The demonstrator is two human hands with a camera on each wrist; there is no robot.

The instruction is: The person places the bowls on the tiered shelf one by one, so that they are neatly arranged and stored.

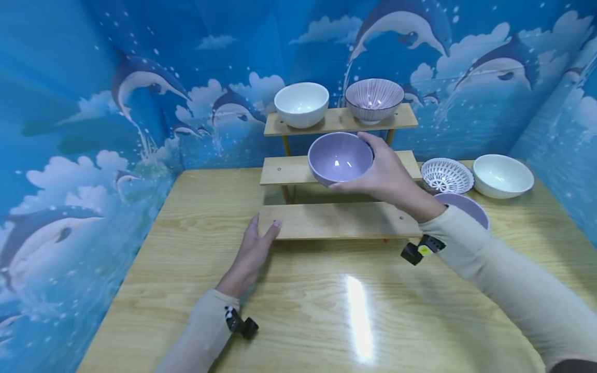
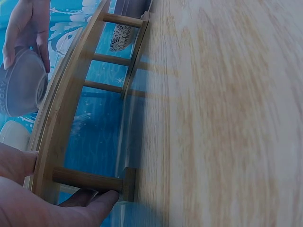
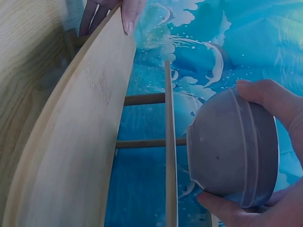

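In the head view a purple bowl [image 1: 339,155] is held by its right side in my right hand [image 1: 391,173], thumb and fingers spread around it. The bowl hangs tilted, its inside facing me, in front of the middle board [image 1: 286,170] of a three-step wooden rack [image 1: 340,223]. From the right wrist, the bowl's ridged outside [image 3: 220,146] shows close to a board; contact there is unclear. My left hand [image 1: 249,254] grips the left end of the lowest board, thumb on top. In the left wrist view its fingers [image 2: 102,204] reach beneath, by a leg.
On the top board stand a white bowl [image 1: 302,106] and a striped bowl [image 1: 374,98]. To the rack's right, on the table [image 1: 210,207], are a patterned bowl [image 1: 446,176], a white bowl [image 1: 502,177] and a purple bowl [image 1: 466,207] partly behind my right sleeve. A dolphin-print backdrop [image 1: 233,52] surrounds the table.
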